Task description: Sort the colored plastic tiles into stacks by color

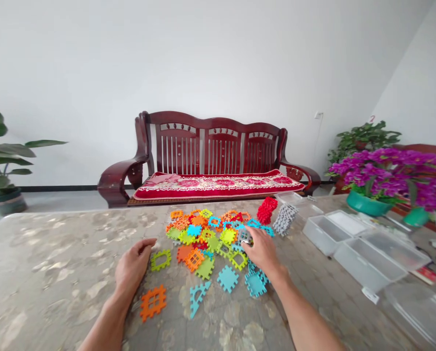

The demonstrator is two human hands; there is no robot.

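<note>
My left hand rests on the table with its fingers loosely curled, and nothing shows in it. Just right of it lies a lime green frame tile with notched edges, and nearer to me is an orange window tile. My right hand reaches to the right side of a pile of interlocking plastic tiles. Its thumb and forefinger are on a grey window tile. Below the pile lie a blue triangle tile, a flat blue tile and another blue tile.
Red tiles and grey tiles stand stacked behind the pile. Clear plastic boxes and potted purple flowers occupy the right side of the patterned table. Beyond the table is a wooden bench.
</note>
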